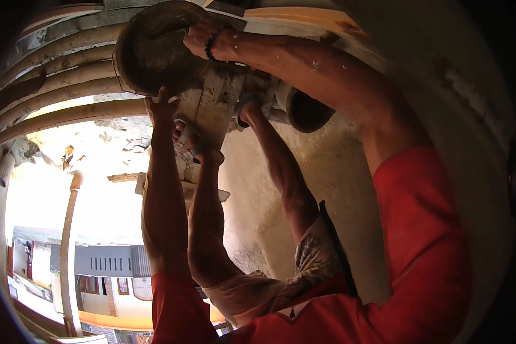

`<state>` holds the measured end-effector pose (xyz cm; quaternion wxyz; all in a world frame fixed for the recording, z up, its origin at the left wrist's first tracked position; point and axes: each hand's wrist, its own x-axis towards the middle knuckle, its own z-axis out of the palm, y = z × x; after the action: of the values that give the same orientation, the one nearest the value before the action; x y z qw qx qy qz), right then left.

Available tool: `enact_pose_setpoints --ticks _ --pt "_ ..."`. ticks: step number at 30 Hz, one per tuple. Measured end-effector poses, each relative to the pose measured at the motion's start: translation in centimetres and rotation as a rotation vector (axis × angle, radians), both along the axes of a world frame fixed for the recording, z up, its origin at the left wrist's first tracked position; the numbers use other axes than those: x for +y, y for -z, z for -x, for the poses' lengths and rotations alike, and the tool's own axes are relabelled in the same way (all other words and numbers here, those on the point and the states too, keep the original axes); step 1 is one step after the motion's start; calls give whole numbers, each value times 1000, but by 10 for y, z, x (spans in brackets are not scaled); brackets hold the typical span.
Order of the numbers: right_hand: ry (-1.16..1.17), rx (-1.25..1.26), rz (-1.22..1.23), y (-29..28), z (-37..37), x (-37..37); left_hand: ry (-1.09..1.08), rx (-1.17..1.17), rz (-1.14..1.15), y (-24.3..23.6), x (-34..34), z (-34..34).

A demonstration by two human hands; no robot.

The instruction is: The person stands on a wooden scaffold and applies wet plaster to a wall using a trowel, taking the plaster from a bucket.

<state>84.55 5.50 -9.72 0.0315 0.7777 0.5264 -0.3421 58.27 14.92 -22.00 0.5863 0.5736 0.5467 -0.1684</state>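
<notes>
A wide, dark, shallow basin with a wire handle is held up at the top centre. My right hand, with a beaded bracelet at the wrist, has its fingers closed on the basin's right rim. My left hand is at the lower rim, its fingertips touching or very near it, fingers apart. Below the basin, my sandalled feet rest on a rough plank crusted with dried mortar.
A second dark bucket is beside my right foot. Bamboo poles form a platform at left, with an upright pole and a drop beyond toward buildings. A pale plastered wall runs along the right.
</notes>
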Motion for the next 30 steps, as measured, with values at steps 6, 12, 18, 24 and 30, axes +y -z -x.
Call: enact_pose_setpoints --ticks 6,12,18,24,30 --pt "463 184 -9 -94 -12 -110 -265 296 -203 -107 -51 -54" --pt "1116 121 25 -165 53 -337 501 -85 -1 -116 -184 -93" --pt "1962 604 426 -134 138 -415 897 -585 62 -58 -326 -148" --pt "1952 601 387 -7 117 -424 1058 -407 267 92 -342 -118" --pt "1384 149 261 -23 135 -399 1047 -571 -83 -11 -311 -94"
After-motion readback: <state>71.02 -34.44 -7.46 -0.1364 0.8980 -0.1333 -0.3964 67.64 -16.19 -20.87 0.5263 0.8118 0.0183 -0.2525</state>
